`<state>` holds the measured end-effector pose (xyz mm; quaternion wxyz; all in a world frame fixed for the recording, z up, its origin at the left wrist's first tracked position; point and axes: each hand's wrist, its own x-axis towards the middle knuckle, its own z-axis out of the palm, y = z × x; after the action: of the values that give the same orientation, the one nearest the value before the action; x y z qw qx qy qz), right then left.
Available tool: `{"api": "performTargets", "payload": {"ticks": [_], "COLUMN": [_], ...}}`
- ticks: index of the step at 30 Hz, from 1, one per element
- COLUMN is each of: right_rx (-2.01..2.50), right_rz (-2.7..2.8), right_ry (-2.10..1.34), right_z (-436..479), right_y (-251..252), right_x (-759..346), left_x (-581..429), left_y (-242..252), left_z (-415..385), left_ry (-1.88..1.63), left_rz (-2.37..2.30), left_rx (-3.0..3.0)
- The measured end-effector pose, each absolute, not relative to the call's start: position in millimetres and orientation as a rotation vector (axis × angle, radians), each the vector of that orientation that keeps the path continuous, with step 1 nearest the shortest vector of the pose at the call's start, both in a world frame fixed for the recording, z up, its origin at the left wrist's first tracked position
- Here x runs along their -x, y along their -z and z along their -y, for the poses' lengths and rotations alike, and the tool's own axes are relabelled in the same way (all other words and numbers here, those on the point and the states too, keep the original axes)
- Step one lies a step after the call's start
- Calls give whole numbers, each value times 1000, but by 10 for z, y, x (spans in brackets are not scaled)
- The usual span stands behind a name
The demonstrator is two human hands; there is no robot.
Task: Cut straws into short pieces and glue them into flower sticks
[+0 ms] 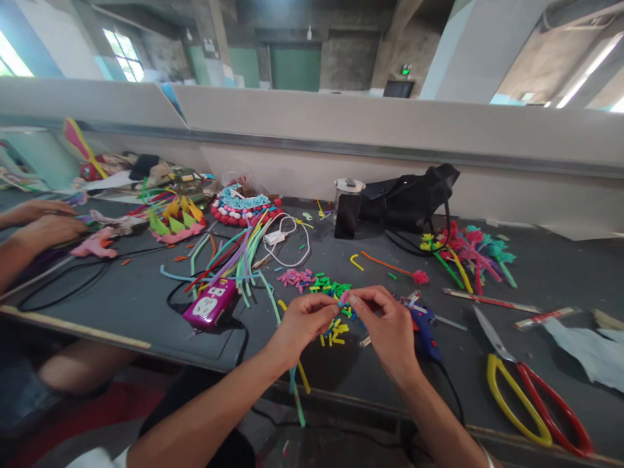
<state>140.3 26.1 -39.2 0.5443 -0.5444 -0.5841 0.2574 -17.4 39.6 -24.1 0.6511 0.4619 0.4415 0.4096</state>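
Observation:
My left hand (308, 320) and my right hand (386, 324) meet above the dark table, both with thumb and forefinger pinched. Between the fingertips is a small pink piece (344, 297), with a bit of blue at the left fingertips. Which hand bears more of it is hard to tell. Just beyond and below the hands lie loose cut pieces: a pink pile (296, 279), a green pile (336, 286) and some yellow pieces (336, 335). Beside my right hand lies a blue glue gun (426, 330), partly hidden by it.
Large scissors (524, 390) with yellow and red handles lie at the right. Colourful flowers (470, 250), a black bag (414, 198) and an upright phone (347, 216) stand behind. Long strips (244, 250) and a purple box (209, 304) are left. A co-worker's hands (56, 227) work at far left.

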Motion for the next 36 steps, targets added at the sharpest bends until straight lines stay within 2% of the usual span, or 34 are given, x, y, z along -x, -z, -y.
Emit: {"api": "performTargets", "payload": {"ticks": [10, 23, 30, 36], "right_rx": [1276, 1235, 1206, 1168], "right_rz": [1328, 1195, 1517, 1609], "right_ry": [-720, -698, -312, -242], "right_z": [-251, -250, -145, -158], "right_y": [421, 448, 307, 367], "right_x": [-1396, -1468, -1393, -1385], "left_x": [164, 200, 209, 203], "left_y": [254, 273, 319, 303], "left_z": [-391, -415, -430, -414], "left_ry": [-947, -978, -1000, -1013], "left_rz": [-1015, -1008, -998, -996], "left_rx": [-1036, -1026, -1036, -1039]}}
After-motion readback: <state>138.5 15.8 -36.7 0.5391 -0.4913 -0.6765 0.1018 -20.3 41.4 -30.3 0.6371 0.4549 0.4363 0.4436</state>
